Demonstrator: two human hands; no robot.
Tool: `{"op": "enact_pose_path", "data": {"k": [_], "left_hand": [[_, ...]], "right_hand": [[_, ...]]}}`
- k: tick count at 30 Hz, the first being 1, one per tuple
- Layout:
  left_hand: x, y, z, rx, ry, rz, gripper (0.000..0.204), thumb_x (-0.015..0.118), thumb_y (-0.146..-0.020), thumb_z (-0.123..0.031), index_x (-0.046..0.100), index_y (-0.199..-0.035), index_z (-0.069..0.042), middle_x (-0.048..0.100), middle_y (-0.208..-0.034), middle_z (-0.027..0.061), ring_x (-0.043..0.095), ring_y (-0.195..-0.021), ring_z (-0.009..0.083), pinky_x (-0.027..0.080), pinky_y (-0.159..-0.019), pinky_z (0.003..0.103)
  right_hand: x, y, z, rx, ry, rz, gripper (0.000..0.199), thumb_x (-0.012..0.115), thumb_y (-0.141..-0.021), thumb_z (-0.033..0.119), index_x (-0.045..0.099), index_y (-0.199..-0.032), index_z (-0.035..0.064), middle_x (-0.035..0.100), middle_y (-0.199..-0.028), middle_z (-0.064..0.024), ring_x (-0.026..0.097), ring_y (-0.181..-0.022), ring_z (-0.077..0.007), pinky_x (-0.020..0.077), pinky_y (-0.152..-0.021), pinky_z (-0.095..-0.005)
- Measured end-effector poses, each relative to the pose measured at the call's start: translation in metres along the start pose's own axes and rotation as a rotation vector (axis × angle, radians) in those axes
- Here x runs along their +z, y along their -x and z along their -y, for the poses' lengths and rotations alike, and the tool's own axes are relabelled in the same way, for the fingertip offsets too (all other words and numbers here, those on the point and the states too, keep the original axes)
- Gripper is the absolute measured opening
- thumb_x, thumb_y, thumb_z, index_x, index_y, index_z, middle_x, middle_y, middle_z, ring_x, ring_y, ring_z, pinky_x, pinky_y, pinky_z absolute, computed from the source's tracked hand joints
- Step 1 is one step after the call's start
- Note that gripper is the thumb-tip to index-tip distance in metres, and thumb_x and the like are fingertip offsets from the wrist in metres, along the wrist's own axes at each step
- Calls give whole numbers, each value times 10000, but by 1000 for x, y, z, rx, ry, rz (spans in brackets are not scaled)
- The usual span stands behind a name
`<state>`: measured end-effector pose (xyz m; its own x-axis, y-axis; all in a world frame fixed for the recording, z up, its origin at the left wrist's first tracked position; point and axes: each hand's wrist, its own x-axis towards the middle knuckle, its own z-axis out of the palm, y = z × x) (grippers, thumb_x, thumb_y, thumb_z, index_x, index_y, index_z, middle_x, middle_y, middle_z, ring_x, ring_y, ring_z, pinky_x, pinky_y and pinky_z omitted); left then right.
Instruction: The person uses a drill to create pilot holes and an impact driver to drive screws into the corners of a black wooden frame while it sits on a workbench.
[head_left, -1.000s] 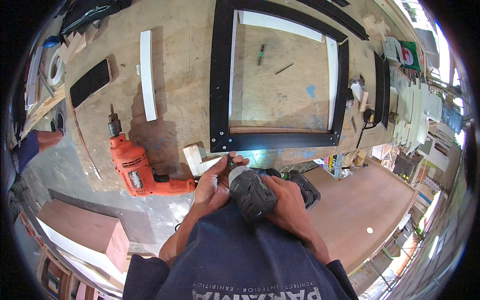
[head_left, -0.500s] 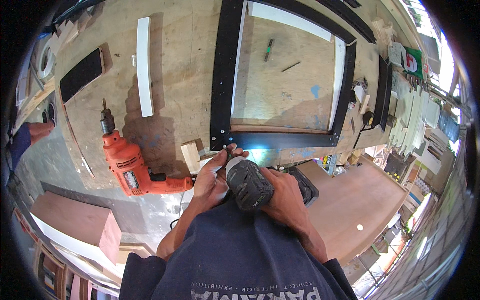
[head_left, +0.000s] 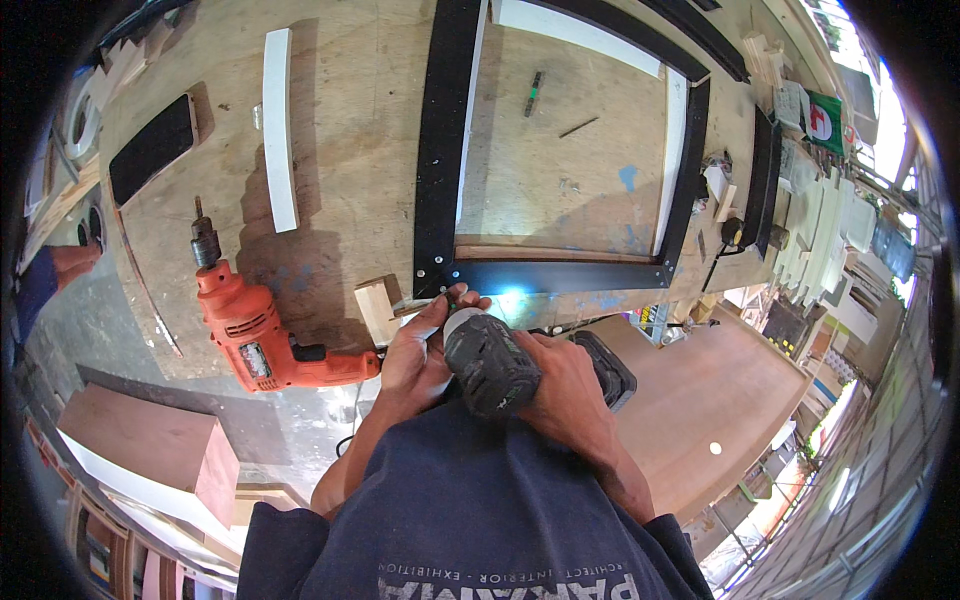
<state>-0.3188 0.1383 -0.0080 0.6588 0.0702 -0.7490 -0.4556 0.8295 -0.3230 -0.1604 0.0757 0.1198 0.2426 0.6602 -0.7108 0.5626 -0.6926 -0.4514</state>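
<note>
A black frame (head_left: pixel 560 277) with white inner strips lies on the plywood table, several screw heads showing at its near-left corner. My right hand (head_left: pixel 565 385) is wrapped around the handle of a black cordless drill (head_left: pixel 490 365), whose nose points at that corner. Light from the drill falls on the frame's near rail. Pinched together at the drill's tip is my left hand (head_left: pixel 422 345), touching or almost touching the frame's near edge. Whatever lies between its fingertips is too small and covered to make out.
Left of the frame lie an orange corded drill (head_left: pixel 250 330), a white strip (head_left: pixel 281 130), a phone (head_left: pixel 153 150) and a small wood block (head_left: pixel 377 310). Inside the frame rest a marker (head_left: pixel 534 93) and a thin dark rod (head_left: pixel 578 127). A brown board (head_left: pixel 720 400) spreads at the right.
The whole view has shifted slightly, so things sit a little farther left. Both hands and the drill keep their place at the frame's corner.
</note>
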Motion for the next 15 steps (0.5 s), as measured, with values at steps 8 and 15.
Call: {"op": "enact_pose_path", "data": {"k": [8, 15], "left_hand": [[-3, -3, -2, -5, -2, -32, 304, 596, -1041, -200, 575, -1233, 34, 677, -1171, 187, 633, -1221, 342, 511, -1079, 453], [4, 0, -12, -27, -244, -224, 445, 553, -1066, -373, 616, -1177, 53, 718, -1054, 198, 703, -1050, 320, 542, -988, 432]], "right_hand": [[0, -3, 2, 26, 67, 27, 454, 810, -698, 169, 670, -1111, 42, 714, -991, -206, 679, -918, -438, 529, -789, -511], [-1, -5, 9, 84, 113, 78, 459, 805, -709, 207, 658, -1113, 45, 717, -976, -220, 679, -897, -453, 531, -785, -521]]}}
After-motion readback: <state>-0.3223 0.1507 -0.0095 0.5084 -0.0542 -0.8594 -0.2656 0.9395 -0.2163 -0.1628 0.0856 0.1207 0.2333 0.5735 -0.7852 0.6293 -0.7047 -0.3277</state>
